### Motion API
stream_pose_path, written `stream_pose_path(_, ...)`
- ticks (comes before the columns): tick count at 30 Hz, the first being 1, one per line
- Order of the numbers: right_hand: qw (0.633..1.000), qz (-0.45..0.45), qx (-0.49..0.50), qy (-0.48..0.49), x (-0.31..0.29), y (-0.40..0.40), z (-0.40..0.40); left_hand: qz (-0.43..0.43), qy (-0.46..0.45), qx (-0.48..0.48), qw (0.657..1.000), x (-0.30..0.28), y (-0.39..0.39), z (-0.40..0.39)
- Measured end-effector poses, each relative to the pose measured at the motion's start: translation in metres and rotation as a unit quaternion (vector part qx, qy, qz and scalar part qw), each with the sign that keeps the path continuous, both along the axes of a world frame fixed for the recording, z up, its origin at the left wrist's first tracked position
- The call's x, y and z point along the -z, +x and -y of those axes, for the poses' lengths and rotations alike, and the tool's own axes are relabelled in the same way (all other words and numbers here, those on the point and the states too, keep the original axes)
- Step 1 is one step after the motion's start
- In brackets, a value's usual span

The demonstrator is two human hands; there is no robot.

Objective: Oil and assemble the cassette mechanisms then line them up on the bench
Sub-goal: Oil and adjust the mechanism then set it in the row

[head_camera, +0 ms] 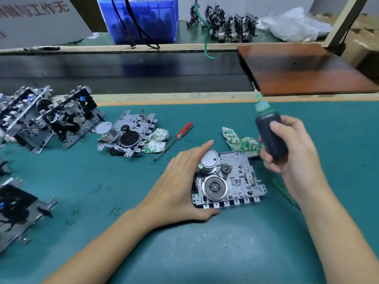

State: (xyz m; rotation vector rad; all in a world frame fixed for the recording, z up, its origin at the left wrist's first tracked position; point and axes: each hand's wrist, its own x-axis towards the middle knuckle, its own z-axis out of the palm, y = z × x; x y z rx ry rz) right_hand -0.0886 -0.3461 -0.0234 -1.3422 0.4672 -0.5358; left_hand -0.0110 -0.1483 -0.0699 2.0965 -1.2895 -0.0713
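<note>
left hand [180, 181] holds mechanism [231, 181] on surface [205, 253], near centre | right hand [295, 156] grips oil bottle [270, 132] upright, just right of it | other mechanisms [127, 134] far left

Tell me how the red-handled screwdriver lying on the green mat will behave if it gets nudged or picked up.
The screwdriver lies flat on the mat, with a round-looking handle and a thin shaft, so a sideways nudge would probably roll it a little. It looks rigid, small and likely light. The slim shaft may be awkward to pinch; the thicker red handle seems the easier grip.
</note>
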Motion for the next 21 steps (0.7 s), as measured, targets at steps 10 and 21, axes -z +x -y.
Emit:
stream_pose_path(10, 0.985, 0.101, -0.013, 0.136, -0.001, 0.003, -0.009, 0.064, -0.043, -0.040, 0.996, 0.006, 0.002, -0.002)
stream_pose_path(21, 0.983, 0.109, 0.052, 0.141, 0.004, -0.008, -0.061, 0.048, -0.027, -0.057, 0.997, 0.006, 0.001, -0.002)
